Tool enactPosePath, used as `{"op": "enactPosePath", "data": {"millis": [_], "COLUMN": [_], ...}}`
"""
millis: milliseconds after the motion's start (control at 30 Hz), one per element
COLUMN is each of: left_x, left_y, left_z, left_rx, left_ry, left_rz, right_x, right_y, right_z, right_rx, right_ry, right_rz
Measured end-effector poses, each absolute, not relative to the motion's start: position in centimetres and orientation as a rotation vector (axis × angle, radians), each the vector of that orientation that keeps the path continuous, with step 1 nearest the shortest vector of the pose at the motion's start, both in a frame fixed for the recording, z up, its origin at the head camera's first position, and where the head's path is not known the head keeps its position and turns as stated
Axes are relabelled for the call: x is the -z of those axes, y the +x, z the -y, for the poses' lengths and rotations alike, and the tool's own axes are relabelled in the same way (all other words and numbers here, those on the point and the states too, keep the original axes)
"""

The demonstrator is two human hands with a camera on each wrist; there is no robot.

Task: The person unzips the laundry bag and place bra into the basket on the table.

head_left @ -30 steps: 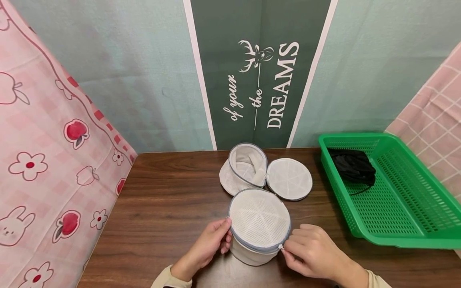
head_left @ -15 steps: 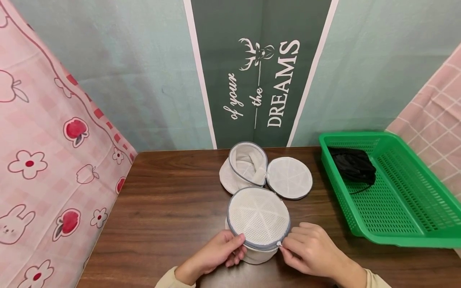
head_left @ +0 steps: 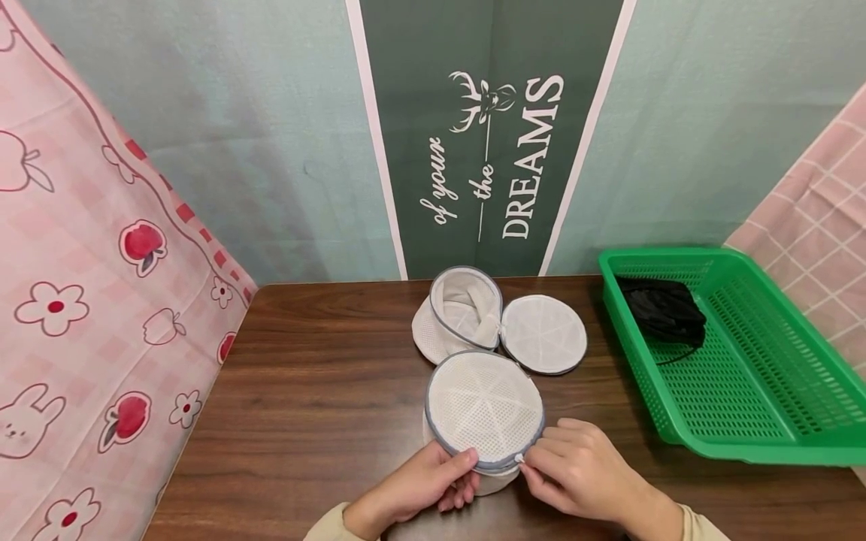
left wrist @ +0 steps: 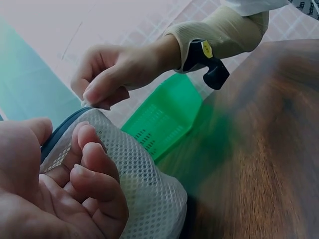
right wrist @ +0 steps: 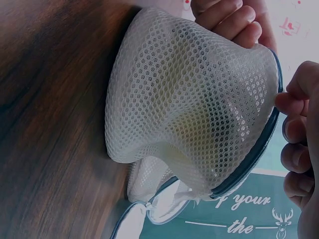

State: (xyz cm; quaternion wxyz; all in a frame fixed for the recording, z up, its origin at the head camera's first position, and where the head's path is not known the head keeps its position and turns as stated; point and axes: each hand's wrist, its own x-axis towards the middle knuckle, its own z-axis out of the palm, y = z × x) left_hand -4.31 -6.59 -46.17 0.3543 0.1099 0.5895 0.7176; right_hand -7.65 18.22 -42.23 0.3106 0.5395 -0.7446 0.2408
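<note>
A round white mesh laundry bag (head_left: 483, 406) with a grey zipped rim stands on the table, its lid lying over the top. My left hand (head_left: 433, 481) holds the front rim, thumb on top and fingers curled beneath. Just right of it, my right hand (head_left: 582, 469) pinches the small white zipper pull (head_left: 519, 457) at the rim. In the right wrist view, the mesh side (right wrist: 164, 94) is dented and something pale yellowish shows faintly through it. The left wrist view shows my curled left fingers (left wrist: 97, 184) against the mesh.
Behind stands a second white mesh bag (head_left: 441, 338), its round lid (head_left: 544, 334) flipped open to the right and white material inside. A green plastic basket (head_left: 731, 406) on the right holds a folded black item (head_left: 663, 312). Fabric hangs around the wooden table (head_left: 304, 391).
My left hand has slid rightward along the front rim, closer to my right hand. My right hand has shifted slightly left with the zipper pull. The bag behind stays put.
</note>
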Motion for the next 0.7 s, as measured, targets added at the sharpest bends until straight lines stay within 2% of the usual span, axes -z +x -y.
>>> {"op": "enactPosePath", "data": {"millis": [700], "left_x": [46.50], "left_y": [-4.29], "left_z": [5.78], "left_rx": [-1.875], "left_ry": [0.183], "left_rz": [-1.530], "right_x": [42.65], "right_y": [-7.55], "right_z": [-17.90], "right_rx": [-0.612], "right_ry": [1.439], "right_rz": [1.975]}}
